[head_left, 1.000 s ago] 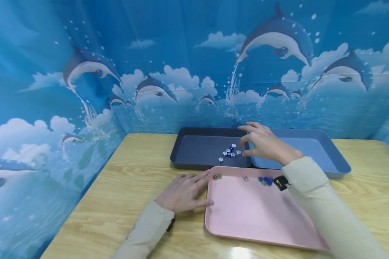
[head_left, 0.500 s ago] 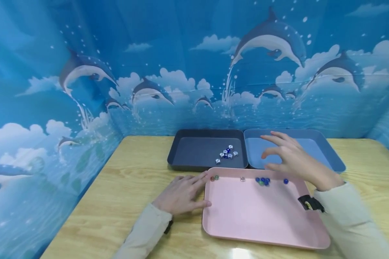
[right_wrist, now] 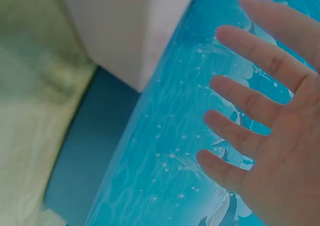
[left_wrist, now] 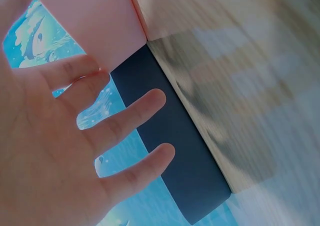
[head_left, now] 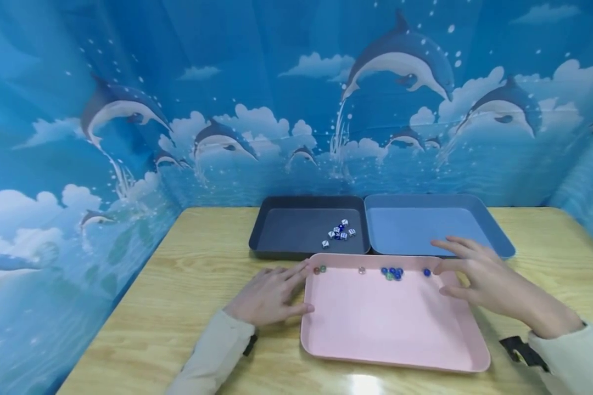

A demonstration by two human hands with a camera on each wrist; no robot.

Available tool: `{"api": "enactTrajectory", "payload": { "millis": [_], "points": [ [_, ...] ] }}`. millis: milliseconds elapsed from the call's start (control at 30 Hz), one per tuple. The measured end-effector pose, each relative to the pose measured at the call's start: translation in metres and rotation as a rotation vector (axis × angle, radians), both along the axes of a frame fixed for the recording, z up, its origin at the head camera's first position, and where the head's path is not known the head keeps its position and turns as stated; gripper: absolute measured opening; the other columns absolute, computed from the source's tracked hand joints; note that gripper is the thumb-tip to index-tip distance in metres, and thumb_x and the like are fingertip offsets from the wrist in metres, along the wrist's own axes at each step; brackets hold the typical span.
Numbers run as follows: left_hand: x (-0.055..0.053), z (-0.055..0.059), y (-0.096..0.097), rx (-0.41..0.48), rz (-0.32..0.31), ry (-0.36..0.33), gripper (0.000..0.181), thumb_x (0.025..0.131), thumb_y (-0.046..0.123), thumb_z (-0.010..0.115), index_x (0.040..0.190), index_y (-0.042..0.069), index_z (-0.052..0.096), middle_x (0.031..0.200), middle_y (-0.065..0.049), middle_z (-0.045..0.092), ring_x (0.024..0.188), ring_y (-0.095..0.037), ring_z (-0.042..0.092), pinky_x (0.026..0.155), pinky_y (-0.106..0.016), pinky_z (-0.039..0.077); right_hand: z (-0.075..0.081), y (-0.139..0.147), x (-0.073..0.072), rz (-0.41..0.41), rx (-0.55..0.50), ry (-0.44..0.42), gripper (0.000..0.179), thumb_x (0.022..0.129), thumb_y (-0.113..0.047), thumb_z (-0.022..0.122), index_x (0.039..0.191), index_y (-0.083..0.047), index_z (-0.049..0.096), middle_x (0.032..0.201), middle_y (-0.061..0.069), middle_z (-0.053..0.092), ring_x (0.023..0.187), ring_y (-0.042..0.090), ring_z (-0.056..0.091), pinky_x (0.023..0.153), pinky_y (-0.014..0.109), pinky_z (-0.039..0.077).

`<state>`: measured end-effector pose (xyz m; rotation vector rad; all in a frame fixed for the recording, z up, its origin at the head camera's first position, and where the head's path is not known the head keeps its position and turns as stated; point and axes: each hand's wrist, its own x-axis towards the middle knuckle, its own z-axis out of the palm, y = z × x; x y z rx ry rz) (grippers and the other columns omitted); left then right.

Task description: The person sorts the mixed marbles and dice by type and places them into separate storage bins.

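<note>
marbles (head_left: 392, 272) lie along the far inner edge of the pink tray (head_left: 385, 323). behind the pink tray hangs a dolphin-printed curtain (head_left: 257, 71); beneath it runs the wooden counter (head_left: 178, 296). just beyond it sit the blue tray (head_left: 420, 227), to the right, and the dark tray (head_left: 291, 230), to the left. the right hand (head_left: 489, 280) has come back from beside the dark tray, past the blue one, to the pink tray's far right corner, fingers spread apart and holding nothing. the left hand (head_left: 269, 296) stays at the pink tray's left rim, fingers apart, touching it. dice (head_left: 340, 234) rest in the dark tray, arranged as a second ago. smallest, a lone blue marble (head_left: 427, 272) near the pink tray's far right corner is just beside the right fingertips; contact can't be told. i judge that this return brings the work back to the marbles.
</note>
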<state>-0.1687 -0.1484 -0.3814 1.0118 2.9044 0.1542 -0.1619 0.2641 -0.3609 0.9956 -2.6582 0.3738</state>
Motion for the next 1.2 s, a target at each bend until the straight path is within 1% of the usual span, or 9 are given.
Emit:
{"api": "enactTrajectory", "payload": {
  "millis": [100, 200, 333, 533, 633, 767, 1033, 1100, 1200],
  "points": [
    [0.001, -0.001, 0.001, 0.005, -0.004, -0.007, 0.083, 0.098, 0.065, 0.051, 0.161, 0.015, 0.03, 0.164, -0.002, 0.031, 0.131, -0.035, 0.054, 0.107, -0.057, 0.043, -0.008, 0.01, 0.007, -0.006, 0.026, -0.047, 0.033, 0.071, -0.021, 0.091, 0.099, -0.014, 0.076, 0.136, 0.03, 0.056, 0.12, 0.054, 0.047, 0.086, 0.074, 0.042],
    [0.001, -0.002, 0.001, 0.005, -0.01, 0.001, 0.081, 0.099, 0.062, 0.052, 0.16, 0.013, 0.032, 0.163, -0.004, 0.031, 0.13, -0.035, 0.055, 0.106, -0.056, 0.044, -0.012, 0.018, 0.012, -0.059, 0.06, -0.185, 0.051, 0.074, -0.024, 0.09, 0.116, -0.001, 0.071, 0.139, 0.034, 0.051, 0.122, 0.057, 0.045, 0.089, 0.075, 0.041],
    [0.001, -0.001, -0.002, 0.013, -0.008, -0.004, 0.08, 0.099, 0.06, 0.053, 0.159, 0.012, 0.033, 0.163, -0.006, 0.031, 0.13, -0.036, 0.055, 0.106, -0.055, 0.044, -0.011, 0.024, 0.012, -0.128, 0.091, -0.374, 0.08, 0.079, -0.028, 0.087, 0.136, 0.014, 0.051, 0.143, 0.04, 0.043, 0.126, 0.061, 0.041, 0.097, 0.075, 0.037],
    [0.0, 0.0, -0.003, 0.023, 0.02, -0.051, 0.082, 0.098, 0.063, 0.053, 0.161, 0.014, 0.031, 0.164, -0.003, 0.03, 0.133, -0.036, 0.052, 0.108, -0.056, 0.042, -0.008, 0.025, 0.006, -0.121, 0.05, -0.573, 0.097, 0.078, -0.026, 0.088, 0.143, 0.022, 0.035, 0.145, 0.043, 0.038, 0.13, 0.06, 0.038, 0.1, 0.071, 0.038],
    [0.0, 0.0, -0.002, 0.012, 0.024, -0.069, 0.083, 0.098, 0.064, 0.053, 0.161, 0.016, 0.029, 0.165, -0.002, 0.027, 0.134, -0.035, 0.051, 0.109, -0.056, 0.041, -0.007, 0.027, 0.006, -0.123, 0.043, -0.609, 0.101, 0.077, -0.028, 0.088, 0.144, 0.023, 0.032, 0.147, 0.043, 0.035, 0.132, 0.06, 0.036, 0.101, 0.07, 0.037],
    [-0.001, 0.001, 0.001, 0.012, 0.021, -0.085, 0.083, 0.098, 0.065, 0.052, 0.162, 0.018, 0.028, 0.166, -0.001, 0.026, 0.136, -0.034, 0.05, 0.11, -0.056, 0.04, -0.008, 0.032, 0.007, -0.13, 0.054, -0.612, 0.101, 0.077, -0.031, 0.087, 0.145, 0.022, 0.034, 0.148, 0.043, 0.034, 0.132, 0.062, 0.035, 0.1, 0.072, 0.036],
    [-0.002, 0.0, -0.001, 0.021, -0.001, -0.073, 0.08, 0.099, 0.062, 0.052, 0.161, 0.015, 0.031, 0.165, -0.004, 0.027, 0.135, -0.033, 0.051, 0.11, -0.053, 0.041, -0.014, 0.035, 0.006, -0.087, 0.003, -0.617, 0.102, 0.078, -0.035, 0.085, 0.147, 0.02, 0.033, 0.15, 0.043, 0.03, 0.133, 0.063, 0.032, 0.099, 0.074, 0.035],
    [-0.002, 0.0, -0.001, 0.028, -0.002, -0.073, 0.08, 0.099, 0.061, 0.052, 0.161, 0.015, 0.031, 0.165, -0.004, 0.028, 0.134, -0.033, 0.051, 0.11, -0.053, 0.041, -0.015, 0.034, 0.009, -0.102, -0.004, -0.607, 0.102, 0.08, -0.034, 0.084, 0.148, 0.02, 0.031, 0.151, 0.043, 0.028, 0.133, 0.064, 0.03, 0.099, 0.075, 0.033],
    [-0.002, 0.0, -0.001, 0.037, -0.008, -0.08, 0.08, 0.099, 0.06, 0.053, 0.16, 0.014, 0.032, 0.165, -0.005, 0.028, 0.133, -0.034, 0.052, 0.109, -0.054, 0.042, -0.017, 0.029, 0.017, -0.14, 0.052, -0.535, 0.096, 0.085, -0.032, 0.081, 0.148, 0.02, 0.03, 0.151, 0.043, 0.027, 0.132, 0.064, 0.029, 0.1, 0.075, 0.032]
  ]
}}
